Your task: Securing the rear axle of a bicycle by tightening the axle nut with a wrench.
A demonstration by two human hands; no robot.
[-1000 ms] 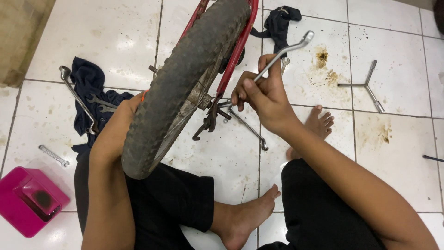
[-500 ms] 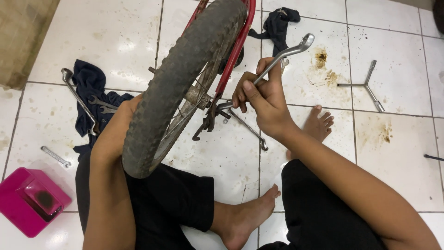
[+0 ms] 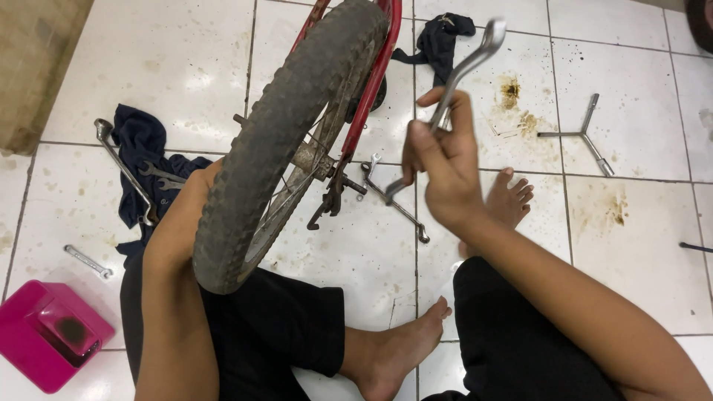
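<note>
The right hand (image 3: 444,174) has lifted its bent wrench (image 3: 454,87) away from the wheel hub (image 3: 312,157), fingers closed around the shaft. The left hand is hidden behind the tyre (image 3: 286,134); its grip cannot be told. The step seems repositioning; next, the wrench head must meet the hub nut squarely.

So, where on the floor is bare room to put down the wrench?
Bare tile lies between the grey three-armed wrench and the right hand, and left of the black knobby tyre. Crowded: by the dark blue cloth and under the wheel hub.
</note>
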